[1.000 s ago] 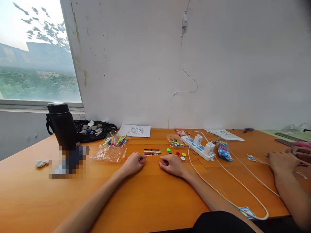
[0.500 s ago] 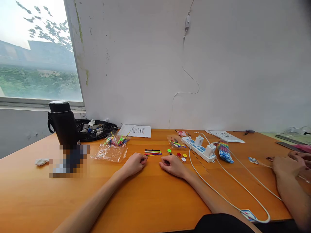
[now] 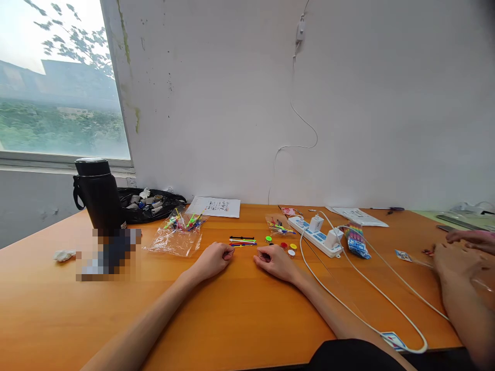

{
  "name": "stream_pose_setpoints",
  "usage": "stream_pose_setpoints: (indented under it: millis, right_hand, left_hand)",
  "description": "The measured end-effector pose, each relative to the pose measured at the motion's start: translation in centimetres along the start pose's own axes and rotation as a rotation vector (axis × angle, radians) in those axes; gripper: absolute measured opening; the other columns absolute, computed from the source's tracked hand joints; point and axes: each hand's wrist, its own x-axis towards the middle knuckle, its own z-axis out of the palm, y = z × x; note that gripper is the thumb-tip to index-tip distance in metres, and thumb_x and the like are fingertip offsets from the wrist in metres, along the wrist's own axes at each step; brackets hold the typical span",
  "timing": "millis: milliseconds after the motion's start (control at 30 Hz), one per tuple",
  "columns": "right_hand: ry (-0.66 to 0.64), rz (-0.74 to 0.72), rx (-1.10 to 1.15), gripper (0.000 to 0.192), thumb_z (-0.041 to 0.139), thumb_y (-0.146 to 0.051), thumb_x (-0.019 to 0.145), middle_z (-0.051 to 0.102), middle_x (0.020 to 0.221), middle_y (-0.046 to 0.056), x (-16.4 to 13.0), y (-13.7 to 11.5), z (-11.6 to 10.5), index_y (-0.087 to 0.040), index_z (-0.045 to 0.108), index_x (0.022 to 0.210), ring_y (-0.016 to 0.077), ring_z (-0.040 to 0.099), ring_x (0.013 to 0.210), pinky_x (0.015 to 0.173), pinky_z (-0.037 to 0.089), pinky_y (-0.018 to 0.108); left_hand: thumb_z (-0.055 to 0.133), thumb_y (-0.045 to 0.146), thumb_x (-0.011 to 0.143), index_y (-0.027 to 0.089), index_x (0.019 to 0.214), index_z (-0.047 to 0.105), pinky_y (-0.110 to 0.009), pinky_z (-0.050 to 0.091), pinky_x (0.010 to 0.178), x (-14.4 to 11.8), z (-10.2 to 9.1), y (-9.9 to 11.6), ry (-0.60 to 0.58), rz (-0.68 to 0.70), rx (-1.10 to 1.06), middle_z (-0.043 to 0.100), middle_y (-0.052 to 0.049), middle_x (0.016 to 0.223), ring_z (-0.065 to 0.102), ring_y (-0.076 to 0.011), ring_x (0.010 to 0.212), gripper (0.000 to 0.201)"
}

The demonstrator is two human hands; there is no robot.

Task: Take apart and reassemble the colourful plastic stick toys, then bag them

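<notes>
Nearest of all, a white cable (image 3: 417, 351) looped down to the near edge of the surface (image 3: 240, 314), crossing a small blue-and-white card (image 3: 393, 340), and on to the middle we went: there was the left hand (image 3: 215, 258), resting low, fingers curled in and pressed together, and opposite, well apart, the right hand (image 3: 275, 263), drawn into the same loose curl! Whether either one hid something inside, nobody could tell. Just past the gap between them lay the thin coloured sticks (image 3: 243, 241), black and white at the back, others in red, blue and yellow, right by the left fingertips, though touching or not was hard to call. Over beside the right knuckles, the little discs (image 3: 291, 247): red, yellow, white, with a green one further left. Out on the far right, a co-worker's hands (image 3: 460, 260) were busy, their detail blurred. Further on, the white power strip (image 3: 315, 236) stood slantwise with its plugs, a rainbow-and-blue packet (image 3: 357, 242) alongside, a small clear bag (image 3: 279, 225) to its left, and across on the left a bigger clear bag (image 3: 174, 242) of coloured pieces. Behind them all, a printed sheet (image 3: 214, 207) lay by the wall (image 3: 216, 103).
</notes>
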Motion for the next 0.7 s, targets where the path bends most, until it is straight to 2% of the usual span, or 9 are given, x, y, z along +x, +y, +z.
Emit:
stream_pose_setpoints:
  millis: [467,700]
  right_hand:
    - [-0.014,0.001,-0.002,0.037,0.052,-0.033,0.091,0.04,0.057,-0.005,0.01,0.33,0.17,-0.019,0.033,0.063,0.0091,0.034,0.054,0.054,0.022,0.025]
    - [-0.024,0.003,-0.011,0.035,0.052,-0.033,0.091,0.045,0.058,-0.004,0.0,0.34,0.17,-0.019,0.036,0.063,0.0094,0.036,0.055,0.055,0.023,0.026]
  left_hand:
    - [0.046,0.01,0.07,0.019,0.061,0.027,-0.029,0.015,0.056,-0.02,-0.07,0.13,-0.001,-0.004,0.03,0.029,0.005,0.054,0.021,-0.0124,0.057,0.022]
    - [0.046,0.008,0.069,0.019,0.061,0.028,-0.029,0.015,0.056,0.04,0.05,-0.06,-0.004,0.007,0.038,0.03,0.005,0.055,0.023,-0.0126,0.056,0.023]
